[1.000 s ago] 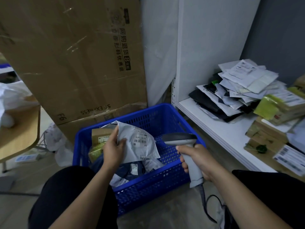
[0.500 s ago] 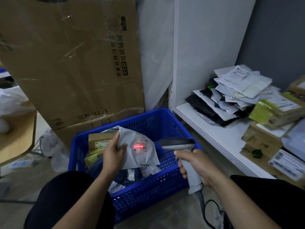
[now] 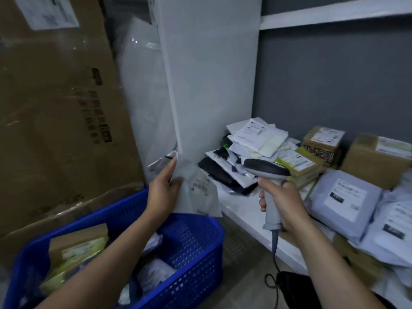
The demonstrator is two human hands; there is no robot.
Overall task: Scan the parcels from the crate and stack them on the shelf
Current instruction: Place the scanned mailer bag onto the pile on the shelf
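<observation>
Above the crate's far rim: a thin white plastic mailer parcel (image 3: 198, 195) hangs in the air, between the blue perforated plastic crate (image 3: 196, 253) and the white shelf board (image 3: 240, 208); its label print is too blurred to read.
Inside the crate: brown cardboard boxes (image 3: 75, 244) and pale bags, partly hidden by the left forearm.
Left grip (image 3: 163, 192): grasping the parcel's left edge, thumb on its front.
Right grip (image 3: 283, 201): wrapped round the handle of a grey handheld barcode scanner (image 3: 266, 169), whose head is just beside the parcel.
Shelf load: a heap of mailers and boxes (image 3: 256, 139), cut off at the right.
</observation>
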